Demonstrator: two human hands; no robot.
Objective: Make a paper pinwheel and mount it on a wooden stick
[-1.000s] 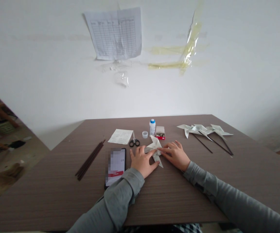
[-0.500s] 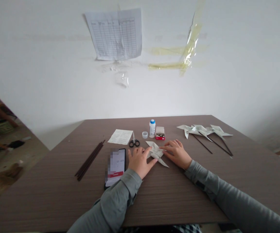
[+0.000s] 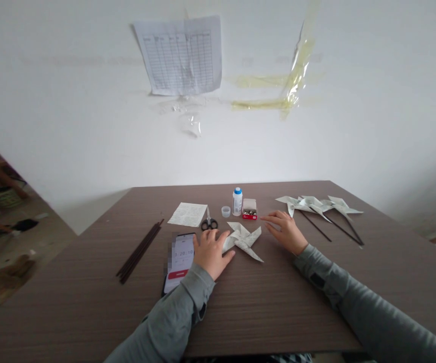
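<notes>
A folded paper pinwheel (image 3: 245,241) lies flat on the table, its blades spread. My left hand (image 3: 211,253) rests at its left edge, fingers spread and holding nothing; whether the fingertips touch the paper is hard to tell. To the right of the pinwheel, my right hand (image 3: 285,232) hovers with fingers stretched out, apart from the paper and just in front of a small red box of metal pins (image 3: 250,209). Beyond my left hand lie black-handled scissors (image 3: 209,223), with a phone (image 3: 180,264) showing a timer partly under that wrist.
A white glue bottle with a blue cap (image 3: 237,201) and a small clear cup (image 3: 225,211) stand behind the pinwheel. A paper sheet (image 3: 187,215) and dark sticks (image 3: 140,252) lie left. Several finished pinwheels on sticks (image 3: 316,204) lie right. A wall (image 3: 271,151) rises behind the table.
My right hand has drawn off the pinwheel to the right. My left hand has shifted slightly left, and more of the pinwheel shows.
</notes>
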